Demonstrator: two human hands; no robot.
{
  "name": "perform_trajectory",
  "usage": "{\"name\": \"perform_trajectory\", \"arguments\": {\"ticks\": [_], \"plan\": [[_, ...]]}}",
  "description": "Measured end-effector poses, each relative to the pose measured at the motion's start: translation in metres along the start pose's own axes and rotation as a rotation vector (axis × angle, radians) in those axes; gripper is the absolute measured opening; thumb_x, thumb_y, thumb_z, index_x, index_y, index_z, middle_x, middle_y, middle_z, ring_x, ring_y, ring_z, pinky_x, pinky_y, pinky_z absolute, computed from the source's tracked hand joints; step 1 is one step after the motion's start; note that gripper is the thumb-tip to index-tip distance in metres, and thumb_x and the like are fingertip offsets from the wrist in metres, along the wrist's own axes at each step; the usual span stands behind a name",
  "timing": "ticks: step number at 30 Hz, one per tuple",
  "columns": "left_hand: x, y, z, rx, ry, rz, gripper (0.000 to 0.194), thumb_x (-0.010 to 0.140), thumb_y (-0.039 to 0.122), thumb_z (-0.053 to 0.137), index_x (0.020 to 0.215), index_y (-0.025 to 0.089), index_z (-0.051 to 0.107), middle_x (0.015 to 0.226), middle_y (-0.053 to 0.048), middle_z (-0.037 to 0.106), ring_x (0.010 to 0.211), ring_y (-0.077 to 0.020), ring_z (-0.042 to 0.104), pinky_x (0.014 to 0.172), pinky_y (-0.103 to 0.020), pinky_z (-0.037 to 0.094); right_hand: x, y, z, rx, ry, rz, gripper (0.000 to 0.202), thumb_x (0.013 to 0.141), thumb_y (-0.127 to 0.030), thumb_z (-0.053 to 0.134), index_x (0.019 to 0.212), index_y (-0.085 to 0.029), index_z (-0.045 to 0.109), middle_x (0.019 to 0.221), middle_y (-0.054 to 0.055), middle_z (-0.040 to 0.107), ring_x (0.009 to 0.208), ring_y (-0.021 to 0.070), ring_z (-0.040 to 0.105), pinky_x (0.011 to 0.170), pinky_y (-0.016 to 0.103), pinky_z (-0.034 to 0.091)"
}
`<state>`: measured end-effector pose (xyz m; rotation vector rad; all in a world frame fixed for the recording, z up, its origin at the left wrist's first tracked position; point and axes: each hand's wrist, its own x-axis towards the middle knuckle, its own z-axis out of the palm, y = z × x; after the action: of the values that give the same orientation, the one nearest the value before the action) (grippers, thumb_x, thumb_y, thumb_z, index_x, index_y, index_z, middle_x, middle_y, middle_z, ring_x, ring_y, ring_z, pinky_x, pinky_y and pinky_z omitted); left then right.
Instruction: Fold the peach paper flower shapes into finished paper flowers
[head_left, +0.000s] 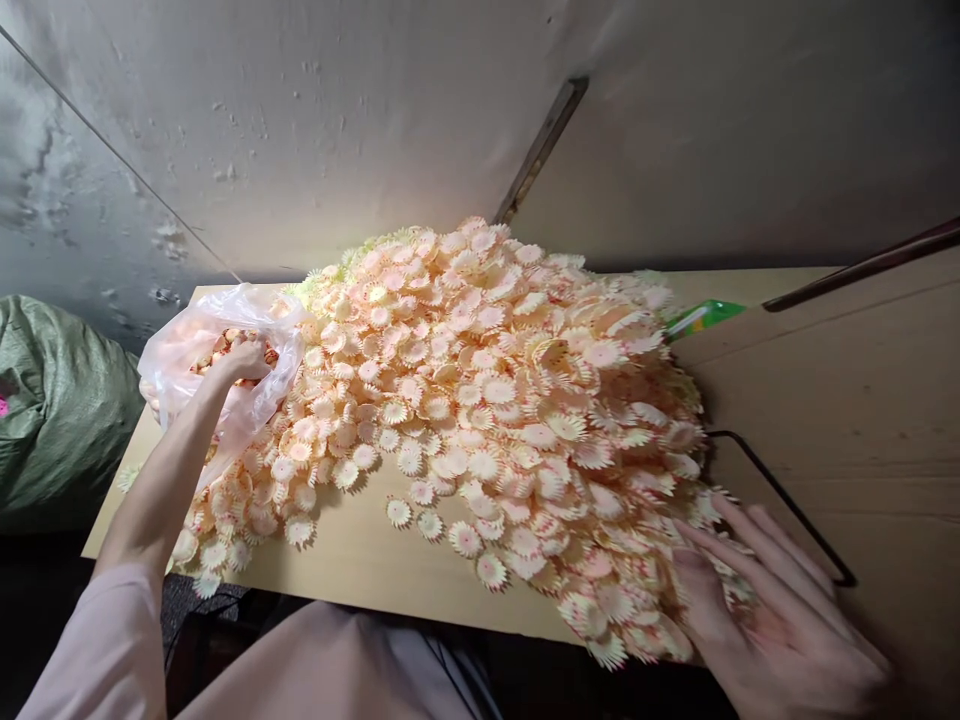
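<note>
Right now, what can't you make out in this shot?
All in the head view:
Left hand: its fingertips are hidden by the hand itself and the pieces in the bag, so I can't tell whether it grips any.
Right hand: blurred; contact with the pile is unclear.
Green thing: one end is hidden by the pile.
Table: partly covered by the pile.
Sack: cut off by the left edge.
</note>
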<state>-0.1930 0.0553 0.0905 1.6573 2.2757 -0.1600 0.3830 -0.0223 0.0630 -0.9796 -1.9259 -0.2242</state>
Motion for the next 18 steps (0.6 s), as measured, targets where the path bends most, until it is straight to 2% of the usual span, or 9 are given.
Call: {"name": "perform_trajectory", "arguments": {"ticks": [5,8,13,18], "plan": [[-0.004,-0.005,-0.007,-0.004,0.046,-0.001,0.058,0.06,0.032,0.063,0.113,0.009,0.058,0.101,-0.016,0.068,0.094,-0.0307,0.066,0.076,-0.034,0.053,0.006,-0.006,-0.003,0.028,0.023,-0.001,0.022,0.079,-0.005,0.074,0.101,-0.011,0.075,0.113,0.019,0.075,0.112,0.0347,0.07,0.096,0.042,0.059],[-0.005,-0.01,-0.014,-0.019,0.011,0.005,0.06,0.061,0.033,0.064,0.116,0.011,0.057,0.1,-0.015,0.068,0.092,-0.0299,0.066,0.074,-0.035,0.054,0.008,-0.009,-0.006,0.035,0.024,0.026,0.017,0.08,-0.006,0.072,0.095,-0.014,0.075,0.112,0.016,0.076,0.111,0.0342,0.071,0.097,0.046,0.059],[0.001,-0.011,-0.016,-0.022,-0.102,0.018,0.054,0.052,0.024,0.068,0.104,0.011,0.061,0.088,-0.011,0.069,0.085,-0.0288,0.067,0.077,-0.037,0.054,0.003,-0.01,-0.007,0.047,0.031,0.066,0.01,0.082,-0.01,0.07,0.089,-0.016,0.074,0.107,0.013,0.077,0.106,0.0331,0.073,0.094,0.047,0.061],[0.005,-0.013,-0.009,-0.062,-0.009,0.036,0.044,0.053,0.021,0.063,0.096,0.014,0.062,0.084,-0.008,0.069,0.081,-0.0271,0.066,0.073,-0.036,0.053,-0.003,-0.011,-0.003,0.034,0.022,0.139,0.008,0.08,-0.013,0.072,0.085,-0.018,0.075,0.106,0.013,0.077,0.103,0.033,0.074,0.088,0.045,0.062]]}}
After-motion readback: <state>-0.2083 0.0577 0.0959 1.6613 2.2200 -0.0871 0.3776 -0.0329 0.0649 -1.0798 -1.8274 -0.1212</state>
